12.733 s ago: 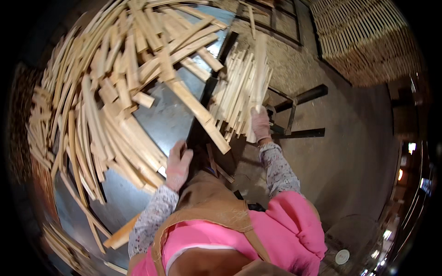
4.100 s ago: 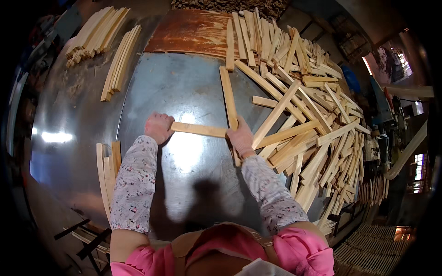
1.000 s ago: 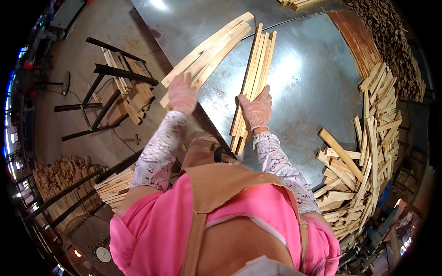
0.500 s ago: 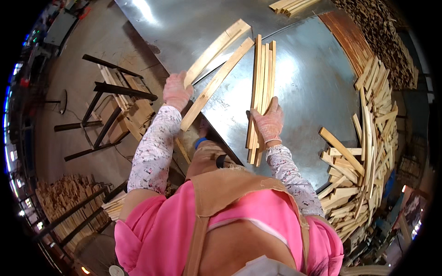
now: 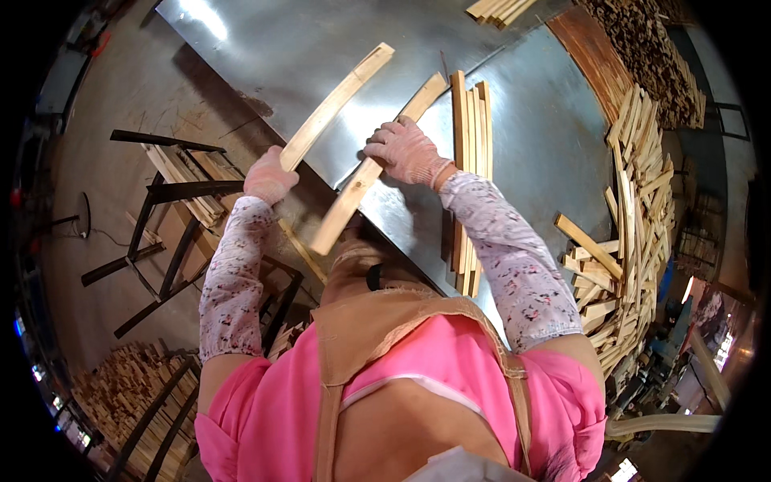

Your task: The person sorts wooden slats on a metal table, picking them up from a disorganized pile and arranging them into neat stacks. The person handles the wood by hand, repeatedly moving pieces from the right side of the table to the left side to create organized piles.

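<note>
My left hand (image 5: 271, 174), in a pale pink work glove, is closed round the near end of a wooden strip (image 5: 337, 96) that slants up over the metal table (image 5: 546, 161). My right hand (image 5: 408, 150), gloved alike, wraps over the middle of a second wooden strip (image 5: 353, 201). This strip's near end juts past the table edge. Just right of that hand, several strips lie side by side in a bundle (image 5: 474, 128) on the table, partly covered by my right forearm.
A large heap of loose strips (image 5: 634, 217) fills the table's right side. More strips (image 5: 502, 10) lie at the far edge. Left of the table stands a dark metal frame (image 5: 197, 190) holding wood pieces. Stacked wood (image 5: 132, 394) sits at lower left.
My right hand has left the bundle and moved left onto the second strip, taking hold of it. My left hand has shifted left and down with its strip.
</note>
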Demonstrator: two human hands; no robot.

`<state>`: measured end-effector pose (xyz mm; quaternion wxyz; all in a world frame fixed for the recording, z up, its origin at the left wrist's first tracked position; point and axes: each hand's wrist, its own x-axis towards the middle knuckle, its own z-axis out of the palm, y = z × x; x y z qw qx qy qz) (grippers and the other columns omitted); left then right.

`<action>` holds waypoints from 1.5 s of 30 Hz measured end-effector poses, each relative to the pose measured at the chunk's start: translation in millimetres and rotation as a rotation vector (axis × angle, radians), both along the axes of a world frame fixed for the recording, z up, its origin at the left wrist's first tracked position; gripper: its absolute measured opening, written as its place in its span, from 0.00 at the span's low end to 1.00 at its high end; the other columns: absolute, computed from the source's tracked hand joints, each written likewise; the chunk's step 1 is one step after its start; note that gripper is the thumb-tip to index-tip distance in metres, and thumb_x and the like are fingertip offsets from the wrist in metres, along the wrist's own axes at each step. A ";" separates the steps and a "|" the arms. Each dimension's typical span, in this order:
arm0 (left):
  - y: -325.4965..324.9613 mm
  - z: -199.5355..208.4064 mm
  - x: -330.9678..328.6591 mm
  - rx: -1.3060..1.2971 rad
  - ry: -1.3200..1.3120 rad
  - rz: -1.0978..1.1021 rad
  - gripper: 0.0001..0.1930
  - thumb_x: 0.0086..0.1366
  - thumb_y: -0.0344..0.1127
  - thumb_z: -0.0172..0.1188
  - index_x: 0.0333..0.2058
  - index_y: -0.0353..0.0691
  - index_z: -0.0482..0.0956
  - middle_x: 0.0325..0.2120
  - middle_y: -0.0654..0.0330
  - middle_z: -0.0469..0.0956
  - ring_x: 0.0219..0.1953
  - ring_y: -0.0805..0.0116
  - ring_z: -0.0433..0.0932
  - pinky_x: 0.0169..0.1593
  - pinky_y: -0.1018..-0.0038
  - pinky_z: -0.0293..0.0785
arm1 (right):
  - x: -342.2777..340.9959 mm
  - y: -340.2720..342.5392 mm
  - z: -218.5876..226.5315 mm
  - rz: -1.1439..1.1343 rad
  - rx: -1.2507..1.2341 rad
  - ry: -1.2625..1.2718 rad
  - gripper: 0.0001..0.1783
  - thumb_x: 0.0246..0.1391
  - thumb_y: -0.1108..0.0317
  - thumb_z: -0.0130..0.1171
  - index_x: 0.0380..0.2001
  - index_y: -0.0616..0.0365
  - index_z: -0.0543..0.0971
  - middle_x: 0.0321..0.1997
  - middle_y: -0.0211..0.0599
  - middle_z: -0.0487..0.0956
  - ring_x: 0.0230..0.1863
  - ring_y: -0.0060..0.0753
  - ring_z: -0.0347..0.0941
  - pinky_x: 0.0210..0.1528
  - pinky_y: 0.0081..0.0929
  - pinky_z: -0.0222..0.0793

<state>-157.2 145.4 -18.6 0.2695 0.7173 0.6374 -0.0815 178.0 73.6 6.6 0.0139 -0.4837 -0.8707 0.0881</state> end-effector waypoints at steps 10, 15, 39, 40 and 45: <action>-12.3 -13.9 17.0 0.244 0.031 0.032 0.28 0.72 0.54 0.61 0.65 0.48 0.75 0.50 0.49 0.82 0.53 0.43 0.82 0.56 0.51 0.80 | -39.4 90.6 47.0 -0.976 -0.423 0.941 0.30 0.71 0.50 0.53 0.61 0.64 0.78 0.59 0.61 0.82 0.60 0.56 0.81 0.62 0.43 0.76; -37.2 -26.4 56.6 0.227 -0.166 0.028 0.37 0.69 0.60 0.64 0.68 0.43 0.72 0.61 0.49 0.77 0.62 0.46 0.76 0.65 0.52 0.73 | -74.1 64.8 -31.3 -0.765 -0.424 0.346 0.21 0.73 0.57 0.44 0.54 0.57 0.79 0.63 0.64 0.79 0.60 0.70 0.79 0.64 0.55 0.74; -61.4 -12.4 94.2 0.319 -0.059 0.108 0.28 0.62 0.46 0.71 0.58 0.43 0.78 0.50 0.43 0.83 0.54 0.39 0.84 0.60 0.50 0.81 | 123.4 -239.9 -24.2 -0.807 -0.708 2.590 0.51 0.68 0.36 0.60 0.73 0.72 0.63 0.64 0.63 0.76 0.57 0.52 0.82 0.58 0.45 0.87; -71.1 -5.1 105.6 0.325 -0.105 0.110 0.27 0.61 0.45 0.72 0.57 0.42 0.79 0.50 0.42 0.84 0.53 0.38 0.84 0.59 0.50 0.81 | 124.6 -245.4 -34.8 -0.751 -0.727 2.658 0.52 0.66 0.37 0.63 0.74 0.71 0.62 0.67 0.62 0.74 0.60 0.54 0.80 0.63 0.48 0.83; -160.4 -5.3 178.0 0.135 -0.605 0.259 0.30 0.61 0.37 0.75 0.60 0.32 0.78 0.48 0.40 0.85 0.50 0.44 0.86 0.57 0.57 0.83 | 111.5 -250.8 -47.7 -0.626 -0.750 2.788 0.54 0.63 0.31 0.64 0.71 0.72 0.67 0.60 0.63 0.79 0.57 0.57 0.81 0.61 0.52 0.84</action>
